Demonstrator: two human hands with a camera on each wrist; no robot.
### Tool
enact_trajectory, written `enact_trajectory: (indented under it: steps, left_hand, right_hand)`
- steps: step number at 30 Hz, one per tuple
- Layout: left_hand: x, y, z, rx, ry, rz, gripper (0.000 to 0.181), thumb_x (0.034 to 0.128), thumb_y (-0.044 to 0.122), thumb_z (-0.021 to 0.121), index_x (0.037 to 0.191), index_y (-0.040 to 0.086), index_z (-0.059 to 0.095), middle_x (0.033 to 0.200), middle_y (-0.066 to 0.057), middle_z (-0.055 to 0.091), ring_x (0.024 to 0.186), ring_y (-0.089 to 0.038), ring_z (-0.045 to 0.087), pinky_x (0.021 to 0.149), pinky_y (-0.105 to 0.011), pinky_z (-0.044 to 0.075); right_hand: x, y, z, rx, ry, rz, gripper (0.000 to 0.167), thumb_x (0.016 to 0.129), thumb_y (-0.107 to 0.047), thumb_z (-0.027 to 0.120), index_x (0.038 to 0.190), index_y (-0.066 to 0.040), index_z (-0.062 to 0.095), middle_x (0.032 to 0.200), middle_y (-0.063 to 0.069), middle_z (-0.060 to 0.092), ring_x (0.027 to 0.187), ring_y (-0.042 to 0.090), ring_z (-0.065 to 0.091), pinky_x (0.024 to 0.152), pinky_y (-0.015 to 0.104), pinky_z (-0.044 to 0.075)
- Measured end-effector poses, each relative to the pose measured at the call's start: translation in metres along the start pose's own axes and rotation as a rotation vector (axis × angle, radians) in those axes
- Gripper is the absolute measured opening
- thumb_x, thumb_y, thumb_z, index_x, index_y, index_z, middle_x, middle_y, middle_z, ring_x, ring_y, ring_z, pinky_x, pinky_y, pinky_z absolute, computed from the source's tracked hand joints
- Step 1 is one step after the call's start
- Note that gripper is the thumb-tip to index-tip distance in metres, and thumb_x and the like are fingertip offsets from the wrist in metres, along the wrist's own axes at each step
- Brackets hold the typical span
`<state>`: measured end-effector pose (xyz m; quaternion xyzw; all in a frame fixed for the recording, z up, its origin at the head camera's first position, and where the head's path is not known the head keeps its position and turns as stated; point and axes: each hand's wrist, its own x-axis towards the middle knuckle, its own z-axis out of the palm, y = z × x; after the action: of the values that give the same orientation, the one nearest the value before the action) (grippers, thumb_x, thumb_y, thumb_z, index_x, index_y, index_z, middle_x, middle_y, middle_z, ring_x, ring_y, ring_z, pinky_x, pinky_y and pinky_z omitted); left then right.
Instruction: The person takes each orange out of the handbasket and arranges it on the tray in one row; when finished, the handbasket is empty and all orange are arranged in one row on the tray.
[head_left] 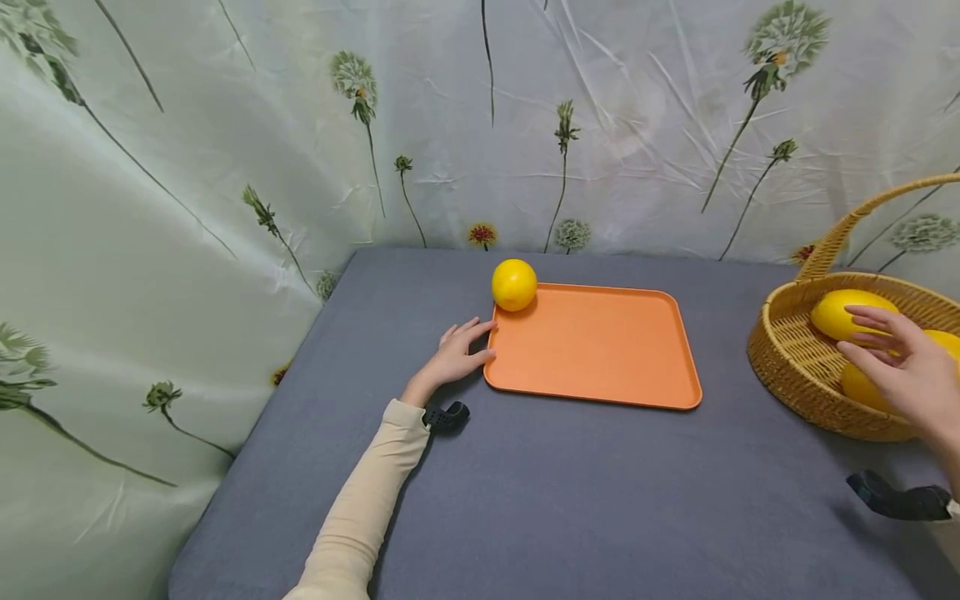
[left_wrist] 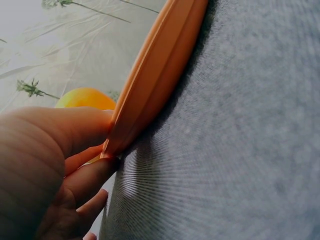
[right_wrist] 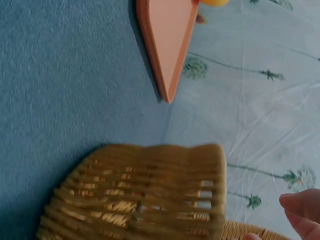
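My left hand (head_left: 454, 354) rests at the left edge of an orange tray (head_left: 592, 342), thumb and forefinger touching its rim a little apart. In the left wrist view the thumb (left_wrist: 85, 127) lies against the rim. A round yellow fruit (head_left: 514, 285) sits on the tray's back left corner. At the right, my right hand (head_left: 903, 358) hovers over a wicker basket (head_left: 780, 354) with its fingers spread, holding nothing. Several yellow fruits lie in the basket; one (head_left: 851, 312) is just beyond the fingertips, and others are partly hidden by the hand.
The basket's tall handle (head_left: 855, 218) arches up at the back. A grey cloth (head_left: 585, 492) covers the table. Behind stands a pale curtain (head_left: 637, 142) printed with dandelions. Each wrist wears a black strap mount.
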<state>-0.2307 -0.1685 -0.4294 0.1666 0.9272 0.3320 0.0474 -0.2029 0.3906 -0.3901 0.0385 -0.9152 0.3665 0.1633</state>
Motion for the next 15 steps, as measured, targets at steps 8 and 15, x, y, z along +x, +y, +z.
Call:
enact_trajectory:
  steps: [8, 15]
  left_hand:
    - [0.000, -0.002, 0.001, 0.001, -0.005, -0.003, 0.055, 0.0926, 0.027, 0.056, 0.142, 0.008, 0.041, 0.149, -0.012, 0.040, 0.145, -0.031, 0.023, 0.117, -0.054, 0.007]
    - [-0.001, -0.004, -0.001, -0.017, -0.001, -0.002, 0.056, 0.0923, 0.027, 0.056, 0.142, 0.008, 0.040, 0.149, -0.013, 0.040, 0.145, -0.031, 0.022, 0.117, -0.053, 0.005]
  right_hand:
    - [0.000, 0.026, -0.009, -0.083, 0.047, 0.031, 0.056, 0.094, -0.019, 0.052, 0.145, -0.030, 0.034, 0.143, -0.018, 0.037, 0.108, -0.014, 0.035, 0.102, 0.024, 0.029]
    - [-0.005, -0.003, -0.017, -0.155, -0.017, 0.013, 0.055, 0.095, -0.015, 0.047, 0.147, -0.020, 0.032, 0.146, 0.027, 0.035, 0.119, 0.032, 0.042, 0.099, 0.062, 0.027]
